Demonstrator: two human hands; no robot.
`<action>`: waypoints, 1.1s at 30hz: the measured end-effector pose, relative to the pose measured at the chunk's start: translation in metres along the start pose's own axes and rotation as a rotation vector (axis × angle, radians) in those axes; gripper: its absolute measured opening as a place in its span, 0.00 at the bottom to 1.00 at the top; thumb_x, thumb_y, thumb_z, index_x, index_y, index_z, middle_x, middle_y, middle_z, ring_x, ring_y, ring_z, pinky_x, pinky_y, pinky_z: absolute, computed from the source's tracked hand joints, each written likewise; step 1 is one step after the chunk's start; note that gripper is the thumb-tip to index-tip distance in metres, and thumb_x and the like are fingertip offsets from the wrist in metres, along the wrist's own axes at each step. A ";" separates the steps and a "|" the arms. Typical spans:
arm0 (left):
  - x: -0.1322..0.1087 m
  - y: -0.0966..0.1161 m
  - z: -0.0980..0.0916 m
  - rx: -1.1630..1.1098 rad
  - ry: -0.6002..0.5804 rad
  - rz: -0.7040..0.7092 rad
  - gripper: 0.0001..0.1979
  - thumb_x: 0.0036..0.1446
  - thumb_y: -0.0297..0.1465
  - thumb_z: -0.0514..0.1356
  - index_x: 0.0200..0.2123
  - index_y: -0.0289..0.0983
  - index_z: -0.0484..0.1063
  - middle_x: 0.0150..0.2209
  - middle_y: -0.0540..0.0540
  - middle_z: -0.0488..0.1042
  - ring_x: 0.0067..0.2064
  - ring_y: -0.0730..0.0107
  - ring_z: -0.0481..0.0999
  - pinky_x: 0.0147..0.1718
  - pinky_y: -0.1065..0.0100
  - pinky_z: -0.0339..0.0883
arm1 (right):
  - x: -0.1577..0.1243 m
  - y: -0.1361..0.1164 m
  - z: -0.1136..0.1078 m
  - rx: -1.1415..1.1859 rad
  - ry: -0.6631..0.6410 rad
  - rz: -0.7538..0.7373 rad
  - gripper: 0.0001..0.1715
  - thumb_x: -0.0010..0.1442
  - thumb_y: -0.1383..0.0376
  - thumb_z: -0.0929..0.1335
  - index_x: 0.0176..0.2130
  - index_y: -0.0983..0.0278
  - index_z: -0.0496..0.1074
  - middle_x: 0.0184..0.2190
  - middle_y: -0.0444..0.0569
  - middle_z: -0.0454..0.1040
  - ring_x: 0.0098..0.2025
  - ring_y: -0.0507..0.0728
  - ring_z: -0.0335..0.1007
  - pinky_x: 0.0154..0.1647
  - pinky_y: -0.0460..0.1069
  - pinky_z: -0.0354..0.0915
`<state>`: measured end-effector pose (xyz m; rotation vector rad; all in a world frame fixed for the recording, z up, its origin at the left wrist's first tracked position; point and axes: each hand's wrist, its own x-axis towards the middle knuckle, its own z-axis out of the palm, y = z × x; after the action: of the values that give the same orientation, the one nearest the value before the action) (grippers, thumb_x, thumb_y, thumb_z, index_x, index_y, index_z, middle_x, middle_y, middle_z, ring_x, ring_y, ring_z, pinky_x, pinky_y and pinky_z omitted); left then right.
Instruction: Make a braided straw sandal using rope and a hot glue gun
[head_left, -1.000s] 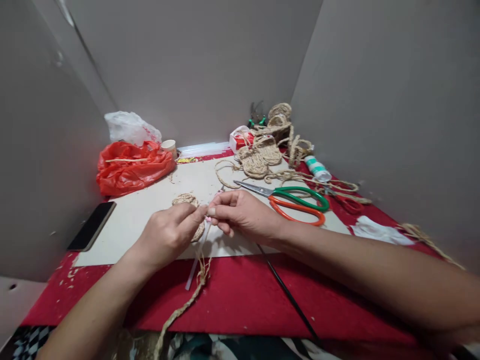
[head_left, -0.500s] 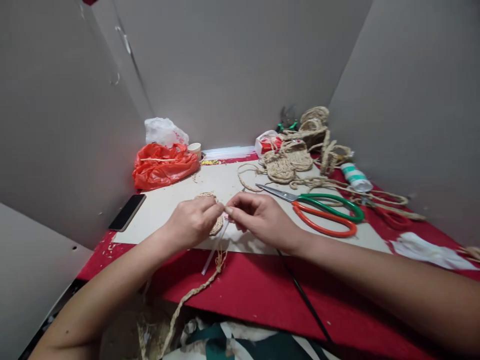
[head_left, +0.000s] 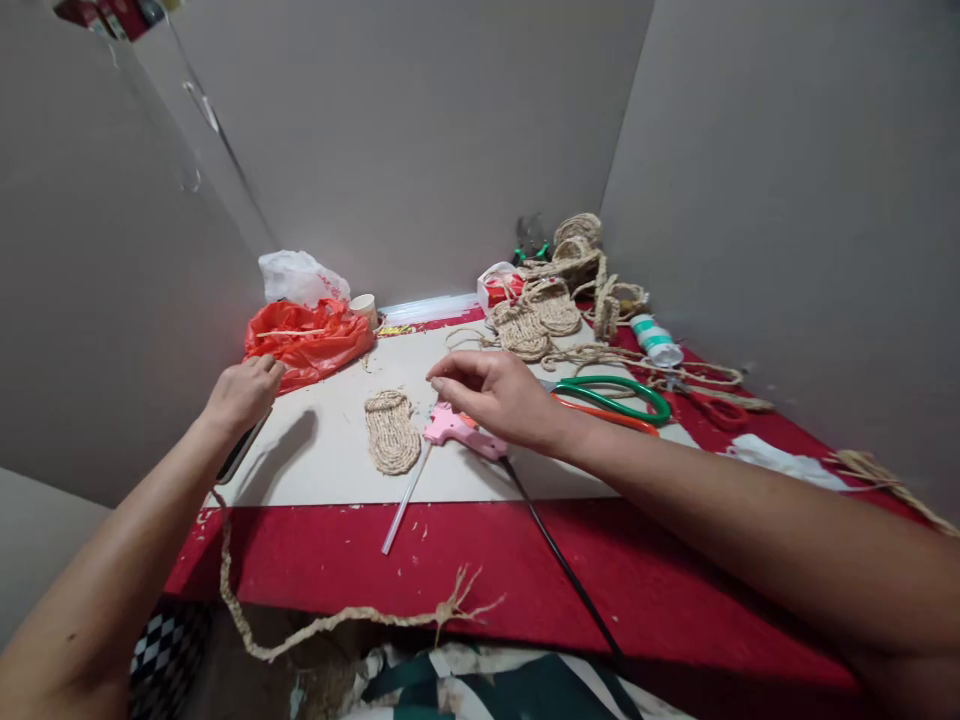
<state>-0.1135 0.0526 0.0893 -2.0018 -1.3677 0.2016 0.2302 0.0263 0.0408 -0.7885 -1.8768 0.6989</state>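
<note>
"One left hand [head_left: 244, 395] near the red bag [head_left: 319, 335]: what does it hold?"

"Its fingers are curled; whether they hold the braided cord [head_left: 330, 621], trailing below to a frayed end, cannot be told."

"And farther right?"

"A woven sole [head_left: 391, 432] lies on the pale board [head_left: 322, 475], left of a pink glue gun [head_left: 451, 427]. Above, the right hand [head_left: 506, 400] has thumb and forefinger nearly meeting; anything between is indistinct."

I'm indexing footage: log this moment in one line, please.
left hand: raised, grip unclear; right hand: by pink glue gun; woven piece: flat on board; braided cord: loose end frayed
</note>
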 end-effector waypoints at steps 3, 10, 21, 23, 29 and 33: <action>0.012 -0.012 0.007 0.016 0.014 0.061 0.13 0.58 0.22 0.48 0.36 0.35 0.73 0.34 0.37 0.72 0.37 0.54 0.72 0.30 0.62 0.59 | 0.007 0.008 -0.007 -0.036 0.014 0.011 0.09 0.57 0.66 0.64 0.30 0.67 0.72 0.22 0.46 0.72 0.25 0.51 0.66 0.28 0.47 0.61; 0.040 0.026 0.037 -0.447 0.147 0.020 0.13 0.61 0.26 0.49 0.37 0.36 0.74 0.37 0.37 0.72 0.40 0.54 0.69 0.38 0.58 0.59 | 0.014 0.033 -0.009 -0.323 -0.097 0.124 0.10 0.56 0.68 0.64 0.30 0.66 0.75 0.25 0.48 0.76 0.27 0.53 0.68 0.30 0.47 0.60; 0.035 0.071 0.087 -0.961 0.217 -0.273 0.08 0.54 0.28 0.56 0.30 0.36 0.75 0.31 0.44 0.75 0.34 0.64 0.72 0.37 0.64 0.63 | 0.012 0.049 -0.004 -0.436 -0.190 0.167 0.13 0.57 0.64 0.63 0.33 0.65 0.76 0.28 0.50 0.77 0.29 0.55 0.69 0.31 0.49 0.60; 0.038 0.071 0.083 -1.117 0.271 -0.312 0.09 0.55 0.31 0.55 0.31 0.35 0.75 0.30 0.45 0.76 0.33 0.66 0.72 0.36 0.65 0.64 | 0.014 0.047 -0.008 -0.442 -0.162 0.164 0.12 0.57 0.65 0.64 0.31 0.66 0.76 0.26 0.49 0.77 0.27 0.54 0.68 0.30 0.48 0.59; 0.040 0.078 0.049 -1.473 0.383 -0.430 0.14 0.53 0.41 0.61 0.32 0.35 0.75 0.31 0.45 0.76 0.34 0.68 0.72 0.37 0.67 0.65 | 0.019 0.046 -0.014 -0.432 -0.101 0.169 0.11 0.56 0.66 0.64 0.30 0.66 0.76 0.26 0.48 0.76 0.26 0.52 0.66 0.29 0.47 0.58; 0.036 0.092 0.018 -1.633 0.349 -0.421 0.16 0.51 0.44 0.62 0.31 0.35 0.76 0.28 0.47 0.75 0.31 0.70 0.72 0.35 0.68 0.67 | 0.018 0.052 -0.009 -0.450 -0.119 0.184 0.11 0.57 0.66 0.64 0.30 0.65 0.76 0.26 0.48 0.76 0.27 0.53 0.67 0.30 0.47 0.58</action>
<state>-0.0370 0.0731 0.0282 -2.4773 -1.8179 -1.9011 0.2445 0.0738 0.0151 -1.2406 -2.1215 0.4431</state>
